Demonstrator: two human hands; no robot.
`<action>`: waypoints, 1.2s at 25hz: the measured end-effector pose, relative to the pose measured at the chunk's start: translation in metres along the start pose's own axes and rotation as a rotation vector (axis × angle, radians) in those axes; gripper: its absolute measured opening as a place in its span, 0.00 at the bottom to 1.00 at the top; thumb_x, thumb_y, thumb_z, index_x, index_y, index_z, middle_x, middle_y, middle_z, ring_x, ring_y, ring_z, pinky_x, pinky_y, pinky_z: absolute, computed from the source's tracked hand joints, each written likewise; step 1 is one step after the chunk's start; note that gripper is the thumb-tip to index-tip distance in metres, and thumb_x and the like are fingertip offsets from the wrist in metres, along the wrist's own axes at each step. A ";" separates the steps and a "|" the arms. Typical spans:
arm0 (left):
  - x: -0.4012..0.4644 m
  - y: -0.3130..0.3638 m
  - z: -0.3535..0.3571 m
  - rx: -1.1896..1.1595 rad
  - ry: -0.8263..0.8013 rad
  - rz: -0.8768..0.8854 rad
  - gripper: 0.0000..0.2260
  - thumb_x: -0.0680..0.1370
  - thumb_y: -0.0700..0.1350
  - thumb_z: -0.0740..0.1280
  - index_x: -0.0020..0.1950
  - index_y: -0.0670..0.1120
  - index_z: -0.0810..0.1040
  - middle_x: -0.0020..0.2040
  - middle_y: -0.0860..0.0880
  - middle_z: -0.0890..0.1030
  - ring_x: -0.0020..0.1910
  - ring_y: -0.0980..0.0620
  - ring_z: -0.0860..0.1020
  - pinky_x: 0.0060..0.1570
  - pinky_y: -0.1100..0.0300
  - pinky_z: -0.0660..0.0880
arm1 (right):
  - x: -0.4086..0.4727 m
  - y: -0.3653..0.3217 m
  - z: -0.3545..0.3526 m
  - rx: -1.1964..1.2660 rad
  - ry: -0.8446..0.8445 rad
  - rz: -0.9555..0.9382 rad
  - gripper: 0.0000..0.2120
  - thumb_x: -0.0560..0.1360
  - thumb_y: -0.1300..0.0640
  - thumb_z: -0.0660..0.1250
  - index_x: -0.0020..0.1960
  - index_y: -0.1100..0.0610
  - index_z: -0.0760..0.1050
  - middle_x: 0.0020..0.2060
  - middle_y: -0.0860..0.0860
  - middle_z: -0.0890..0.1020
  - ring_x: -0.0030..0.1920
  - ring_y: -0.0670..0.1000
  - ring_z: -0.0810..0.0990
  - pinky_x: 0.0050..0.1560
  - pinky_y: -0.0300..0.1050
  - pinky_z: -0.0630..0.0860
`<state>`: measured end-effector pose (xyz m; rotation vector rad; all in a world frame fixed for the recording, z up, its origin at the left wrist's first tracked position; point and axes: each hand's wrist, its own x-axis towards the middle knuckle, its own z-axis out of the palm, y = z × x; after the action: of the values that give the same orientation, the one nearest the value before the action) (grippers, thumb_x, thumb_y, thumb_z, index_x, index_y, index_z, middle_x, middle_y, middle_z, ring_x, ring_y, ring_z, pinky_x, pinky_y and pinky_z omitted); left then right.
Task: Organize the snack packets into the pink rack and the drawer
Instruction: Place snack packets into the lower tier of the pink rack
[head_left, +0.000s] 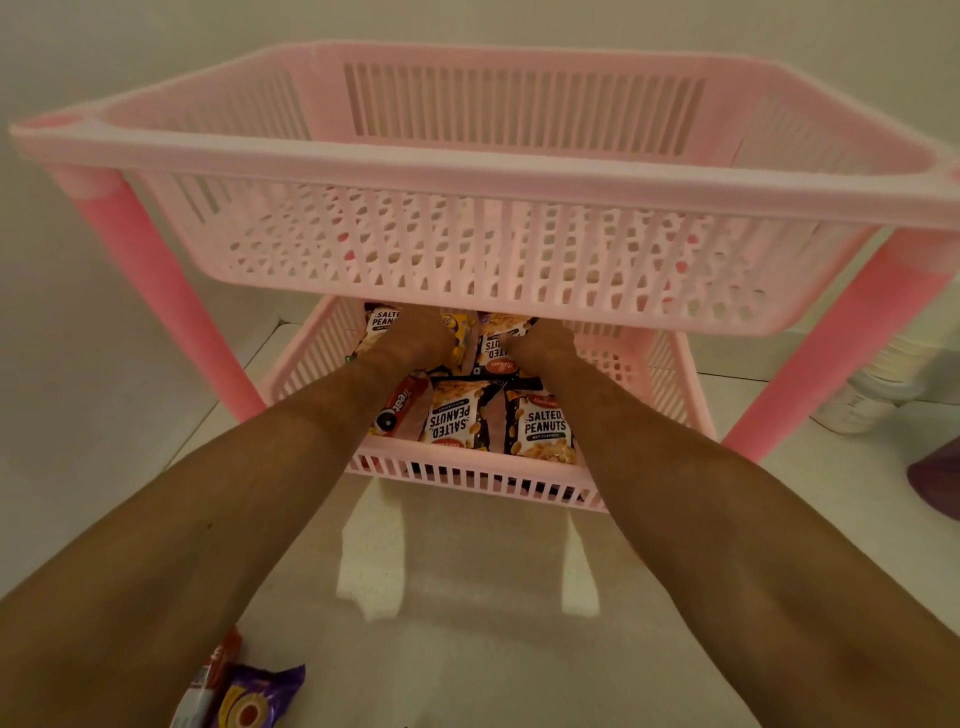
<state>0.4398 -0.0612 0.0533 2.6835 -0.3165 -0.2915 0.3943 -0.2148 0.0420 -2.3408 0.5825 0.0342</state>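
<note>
Arms outstretched, left hand (415, 332) and right hand (540, 340) among peanut packets (543, 428) in pink rack (467, 467), grips seemingly hidden.

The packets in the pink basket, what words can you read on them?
"SALTED PEANUTS NUT CLASSICS": front right packet.
"SALTED PEANUTS", upside down: front middle packet.
"SALTED PEANU", cut off: back left packet.
"reat", partly hidden: red biscuit pack.
Purple packet on the floor: too blurred to read.

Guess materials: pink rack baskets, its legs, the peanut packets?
Pink rack baskets: moulded plastic, matte, judging by the slotted, perforated walls. Legs: smooth pink plastic tubes, probably hollow. Salted peanut packets: printed plastic film, likely laminated; slight sheen and crinkled edges.
</note>
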 end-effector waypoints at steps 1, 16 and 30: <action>-0.005 0.001 0.000 -0.049 0.049 -0.015 0.13 0.79 0.44 0.64 0.60 0.39 0.75 0.59 0.38 0.79 0.43 0.48 0.76 0.36 0.59 0.74 | -0.005 -0.003 -0.002 -0.003 0.007 -0.002 0.25 0.79 0.47 0.63 0.68 0.64 0.71 0.67 0.60 0.74 0.68 0.58 0.72 0.66 0.48 0.68; -0.238 -0.014 0.001 -0.183 0.433 0.359 0.09 0.77 0.39 0.66 0.56 0.39 0.81 0.54 0.40 0.81 0.55 0.43 0.77 0.56 0.53 0.72 | -0.234 0.034 -0.013 0.241 0.260 -0.491 0.24 0.76 0.52 0.68 0.69 0.58 0.71 0.64 0.54 0.77 0.65 0.53 0.73 0.60 0.39 0.67; -0.379 -0.095 0.079 -0.156 -0.311 -0.112 0.37 0.70 0.60 0.72 0.75 0.52 0.63 0.68 0.49 0.74 0.60 0.51 0.76 0.51 0.60 0.73 | -0.367 0.123 0.028 -0.155 -0.577 -0.708 0.26 0.70 0.38 0.71 0.64 0.48 0.74 0.58 0.45 0.78 0.55 0.44 0.74 0.57 0.45 0.73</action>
<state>0.0759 0.0924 0.0009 2.5027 -0.2244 -0.7404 0.0176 -0.1290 0.0103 -2.3958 -0.5467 0.4188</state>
